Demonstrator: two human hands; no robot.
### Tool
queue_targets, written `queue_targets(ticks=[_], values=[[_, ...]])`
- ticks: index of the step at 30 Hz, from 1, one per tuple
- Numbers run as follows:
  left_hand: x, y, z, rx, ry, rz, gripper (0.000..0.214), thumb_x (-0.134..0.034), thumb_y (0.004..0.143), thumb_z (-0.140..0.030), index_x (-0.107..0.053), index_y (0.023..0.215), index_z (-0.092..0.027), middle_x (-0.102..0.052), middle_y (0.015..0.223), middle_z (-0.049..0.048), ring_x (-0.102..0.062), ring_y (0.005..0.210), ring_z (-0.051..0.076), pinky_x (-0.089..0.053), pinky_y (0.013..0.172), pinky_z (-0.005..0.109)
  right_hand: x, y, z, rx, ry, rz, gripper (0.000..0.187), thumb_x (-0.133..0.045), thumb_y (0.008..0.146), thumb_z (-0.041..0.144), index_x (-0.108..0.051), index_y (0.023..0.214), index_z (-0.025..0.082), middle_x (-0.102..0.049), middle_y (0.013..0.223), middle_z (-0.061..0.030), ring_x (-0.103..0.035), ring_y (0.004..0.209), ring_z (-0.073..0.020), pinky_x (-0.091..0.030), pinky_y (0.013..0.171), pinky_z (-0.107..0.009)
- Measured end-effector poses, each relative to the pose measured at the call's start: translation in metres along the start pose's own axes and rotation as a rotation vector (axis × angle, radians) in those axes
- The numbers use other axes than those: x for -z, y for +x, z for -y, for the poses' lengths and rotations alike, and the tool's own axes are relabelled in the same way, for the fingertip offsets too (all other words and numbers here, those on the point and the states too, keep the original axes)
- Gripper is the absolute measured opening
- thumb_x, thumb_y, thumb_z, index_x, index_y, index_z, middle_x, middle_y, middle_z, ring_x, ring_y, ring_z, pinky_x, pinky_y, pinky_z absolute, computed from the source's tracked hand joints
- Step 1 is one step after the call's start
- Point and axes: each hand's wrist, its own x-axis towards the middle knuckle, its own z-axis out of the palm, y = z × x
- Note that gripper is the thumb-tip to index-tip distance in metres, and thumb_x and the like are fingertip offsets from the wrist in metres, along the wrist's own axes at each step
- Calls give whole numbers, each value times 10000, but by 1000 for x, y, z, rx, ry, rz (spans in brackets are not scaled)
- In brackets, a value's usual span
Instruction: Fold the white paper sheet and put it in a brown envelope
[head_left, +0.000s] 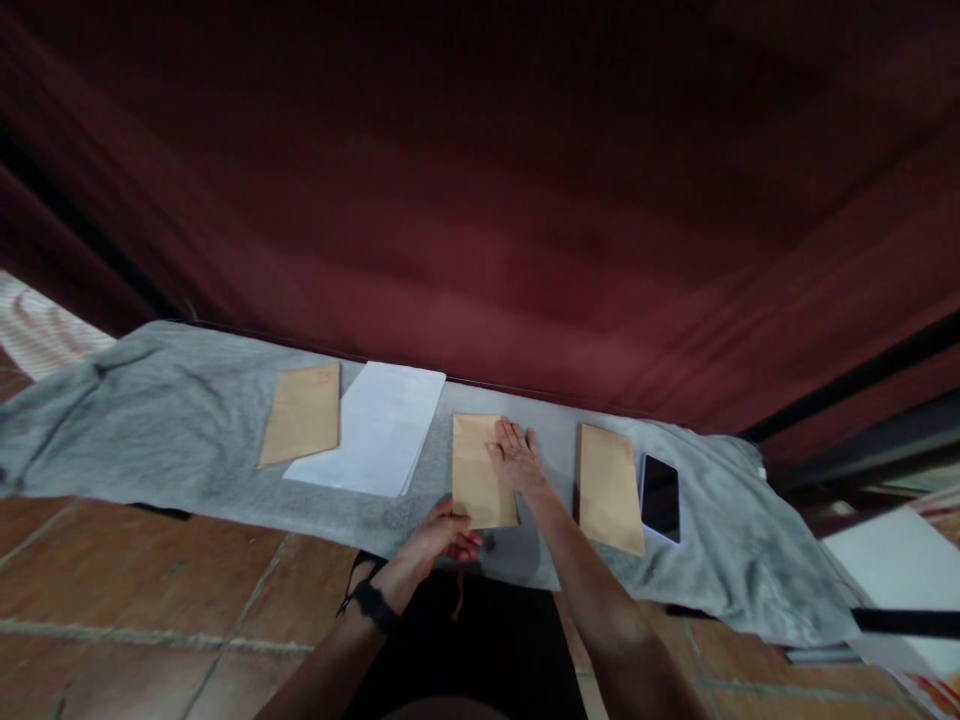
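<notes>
A brown paper envelope lies on the grey cloth in front of me. My left hand, with a black band at the wrist, is at its lower left corner; the thumb rests over the corner and the other fingers curl just below the edge. Flat on the envelope's upper right part lies my right hand, fingers stretched out. White paper sheets are to the left, partly under another brown envelope. On the right is what looks like a stack of brown envelopes, beside a phone with a dark screen.
The grey cloth covers a long, narrow surface. Behind it rises a dark red fabric wall with black bars at both sides. Brown floor tiles show in front. A white board or sheet is at the far right.
</notes>
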Motion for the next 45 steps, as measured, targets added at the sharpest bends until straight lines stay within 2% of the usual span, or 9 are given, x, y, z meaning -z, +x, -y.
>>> queue_targets(ticks=[8, 17, 20, 24, 30, 35, 39, 42, 45], values=[[-1, -8, -2, -15, -26, 2, 591, -819, 660, -458, -574, 1093, -138, -774, 831, 134, -742, 659, 224, -519, 632, 289, -3, -35, 2, 189, 52, 90, 564, -241, 1058, 386, -267, 1589, 197, -230, 1656, -38, -232, 1539, -210, -114, 1269, -481], [-2, -10, -4, -18, -52, -10, 628, -845, 627, -478, -609, 1084, -119, -768, 837, 156, -741, 670, 245, -532, 645, 310, 0, -81, 10, 234, 150, 115, 552, -257, 1065, 399, -274, 1587, 219, -253, 1647, -33, -234, 1535, -167, -169, 1274, -424], [-2, -9, -2, -32, -33, -20, 618, -833, 632, -475, -615, 1091, -124, -770, 823, 141, -740, 669, 244, -537, 642, 308, -1, -101, 13, 247, 180, 92, 546, -291, 1064, 387, -283, 1585, 225, -261, 1644, -39, -250, 1530, -176, -194, 1270, -429], [-3, -7, -1, -41, -15, -33, 567, -819, 641, -450, -601, 1060, -137, -760, 767, 110, -741, 673, 250, -539, 629, 301, -2, -124, 18, 263, 196, 7, 584, -397, 1043, 374, -307, 1577, 158, -282, 1634, -106, -286, 1520, -222, -227, 1262, -452], [-11, -12, -2, -69, 46, -79, 408, -716, 751, -372, -578, 1061, -147, -724, 658, 52, -698, 587, 200, -502, 591, 271, -4, -142, 29, 218, 210, -95, 609, -499, 1008, 375, -367, 1551, 131, -361, 1604, -144, -348, 1493, -254, -268, 1247, -486], [-25, -19, -11, -210, 162, -177, 380, -648, 804, -314, -593, 1143, -149, -628, 542, -32, -576, 454, 154, -423, 513, 249, 4, -152, 45, 144, 264, -170, 569, -507, 988, 327, -420, 1534, 189, -442, 1574, -97, -429, 1437, -280, -344, 1201, -481], [-42, -32, -28, -494, 445, -323, 435, -601, 830, -230, -616, 1262, -177, -649, 619, -27, -589, 532, 149, -441, 598, 249, 11, -152, 52, 103, 394, -251, 562, -498, 938, 232, -476, 1497, 186, -487, 1543, -105, -492, 1382, -269, -388, 1174, -466], [-61, -45, -39, -645, 746, -385, 543, -518, 896, -225, -504, 1436, -169, -708, 765, 22, -653, 649, 178, -480, 674, 275, 7, -146, 55, -30, 667, -389, 518, -542, 898, 263, -573, 1409, 179, -534, 1498, -127, -515, 1364, -275, -407, 1166, -467], [-79, -51, -44, -724, 901, -293, 615, -494, 968, -339, -351, 1544, -180, -731, 843, 37, -688, 711, 194, -522, 711, 296, -3, -136, 56, -205, 1104, -481, 363, -567, 887, 359, -716, 1164, 179, -708, 1248, -143, -648, 1190, -279, -525, 1035, -426]])
